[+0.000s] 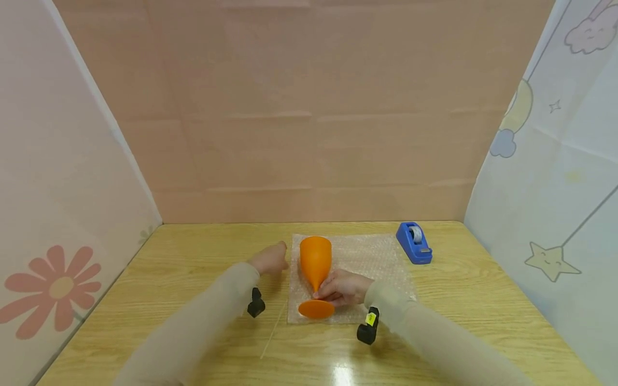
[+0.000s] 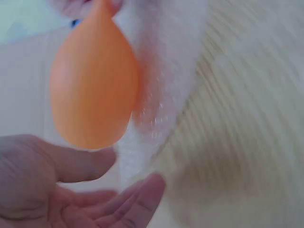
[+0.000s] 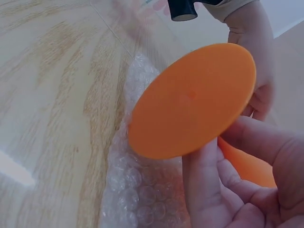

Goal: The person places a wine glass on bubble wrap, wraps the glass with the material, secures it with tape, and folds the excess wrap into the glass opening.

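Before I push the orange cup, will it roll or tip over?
Lying down, the cup would probably roll in a curve, since it's round and narrows to a thin stem. Standing, it might tip easily because it's tall, though the wide, flat base should help. The bumpy bubble wrap underneath could slow rolling.

Orange goblet (image 1: 316, 258), tipped sideways, over clear bubble wrap (image 1: 369, 254), spread flat

No readable text, yellow sticker (image 1: 370, 319) illegible
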Demonstrator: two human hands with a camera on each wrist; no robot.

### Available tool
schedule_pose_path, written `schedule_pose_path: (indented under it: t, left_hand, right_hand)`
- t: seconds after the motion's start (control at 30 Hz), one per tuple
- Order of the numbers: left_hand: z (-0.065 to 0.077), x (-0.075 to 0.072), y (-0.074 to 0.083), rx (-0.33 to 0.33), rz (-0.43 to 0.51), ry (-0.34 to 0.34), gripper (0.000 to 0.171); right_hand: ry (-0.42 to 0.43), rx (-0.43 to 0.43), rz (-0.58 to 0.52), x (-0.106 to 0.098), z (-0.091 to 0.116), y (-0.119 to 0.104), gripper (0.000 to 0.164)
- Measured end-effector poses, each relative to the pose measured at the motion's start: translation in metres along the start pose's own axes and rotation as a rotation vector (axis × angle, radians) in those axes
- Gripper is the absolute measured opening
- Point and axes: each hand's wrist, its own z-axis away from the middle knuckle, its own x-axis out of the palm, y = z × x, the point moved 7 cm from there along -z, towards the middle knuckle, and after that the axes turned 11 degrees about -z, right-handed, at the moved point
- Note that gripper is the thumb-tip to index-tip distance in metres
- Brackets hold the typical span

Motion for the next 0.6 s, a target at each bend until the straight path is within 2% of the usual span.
schedule_pose_path:
  t: [0.1, 0.17, 0.23, 0.3, 0.43, 0.5, 0.6]
  left_hand:
    - [-0.001, 0.003, -0.014, -0.092, 0.277, -0.023, 0.048]
    - [-0.002, 0.01, -0.021, -0.141, 0.48, -0.053, 0.039]
    - [-0.002, 0.015, -0.023, -0.169, 0.631, -0.062, 0.032]
    - [-0.003, 0.02, -0.024, -0.194, 0.758, -0.073, 0.031]
    - [-0.007, 0.027, -0.025, -0.249, 0.879, -0.077, 0.044]
    - [-0.008, 0.031, -0.025, -0.264, 0.895, -0.079, 0.049]
    - [-0.01, 0.034, -0.024, -0.28, 0.898, -0.077, 0.042]
  right_hand:
    - [-0.009, 0.003, -0.002, 0.001, 0.0, 0.0, 0.012]
    - [-0.016, 0.008, -0.003, 0.001, 0.0, 0.0, 0.014]
    - [-0.018, 0.011, 0.004, 0.001, 0.0, 0.0, 0.014]
    - [-0.01, 0.015, 0.011, 0.0, 0.0, 0.0, 0.014]
    - [-0.003, 0.024, 0.013, -0.001, -0.001, 0.0, 0.011]
    - [-0.005, 0.025, 0.011, -0.001, -0.001, 0.0, 0.01]
    - [-0.011, 0.028, 0.005, 0.0, -0.001, 0.0, 0.01]
